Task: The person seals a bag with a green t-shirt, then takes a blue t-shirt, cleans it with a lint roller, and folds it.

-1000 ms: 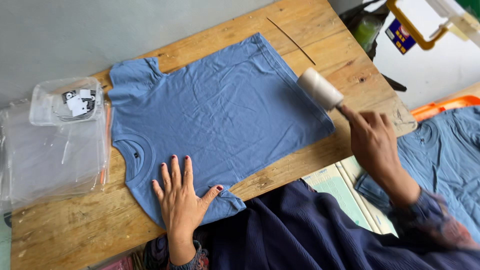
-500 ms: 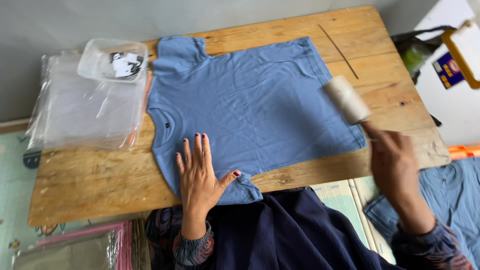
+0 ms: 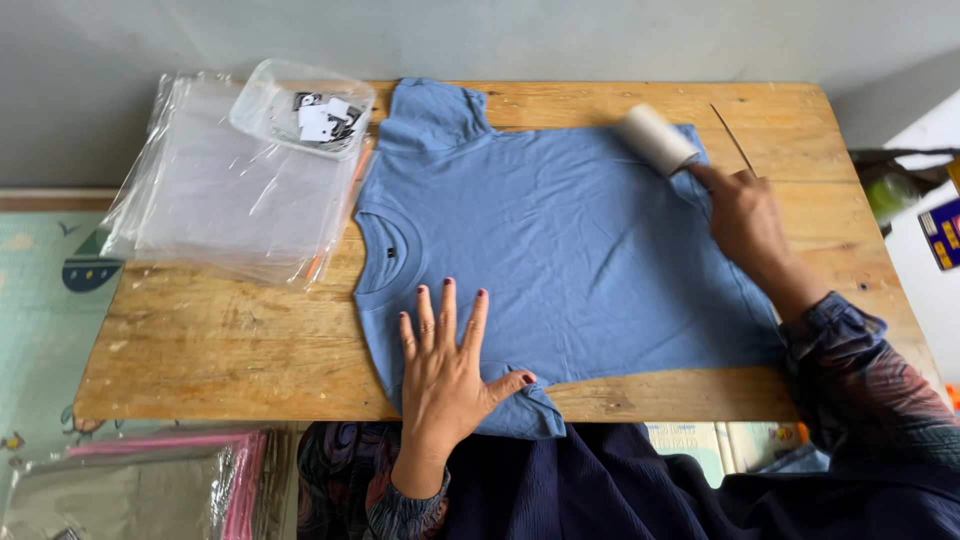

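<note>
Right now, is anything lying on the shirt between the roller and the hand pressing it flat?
Nothing visible. Bare blue T-shirt lies between the lint roller in the right hand and the flat left hand.

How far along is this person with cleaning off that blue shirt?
Done, by the look of it: the blue T-shirt lies spread flat on the wooden table. In hand: the left hand presses down near the lower sleeve, and the right hand holds a lint roller on the shirt's far hem corner. Left: apparently the rest of the fabric; how much is already rolled cannot be told. The clear plastic bags lie beside it.
</note>
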